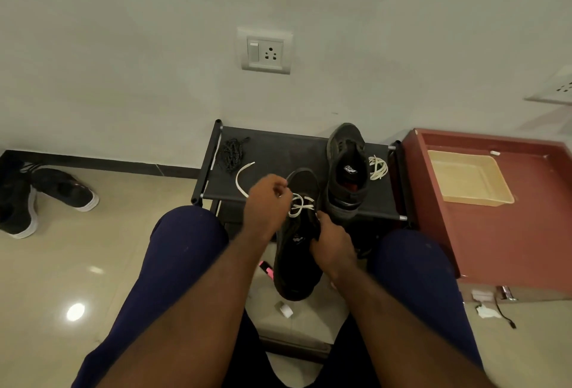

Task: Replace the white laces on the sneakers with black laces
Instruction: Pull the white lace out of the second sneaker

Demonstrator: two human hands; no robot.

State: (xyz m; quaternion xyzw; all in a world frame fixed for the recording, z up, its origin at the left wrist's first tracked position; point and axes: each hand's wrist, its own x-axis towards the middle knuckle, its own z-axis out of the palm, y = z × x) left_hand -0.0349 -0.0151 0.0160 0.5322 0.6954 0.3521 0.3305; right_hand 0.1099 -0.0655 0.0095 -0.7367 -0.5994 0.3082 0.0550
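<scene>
Black sneaker [297, 251], white lace [298, 203] half-threaded

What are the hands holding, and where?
Left hand pinches the white lace partway along; right hand grips the black sneaker at its side.

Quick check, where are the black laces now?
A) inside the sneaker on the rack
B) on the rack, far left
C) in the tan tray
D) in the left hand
B: the black laces lie bundled on the rack near its far left corner.
</scene>
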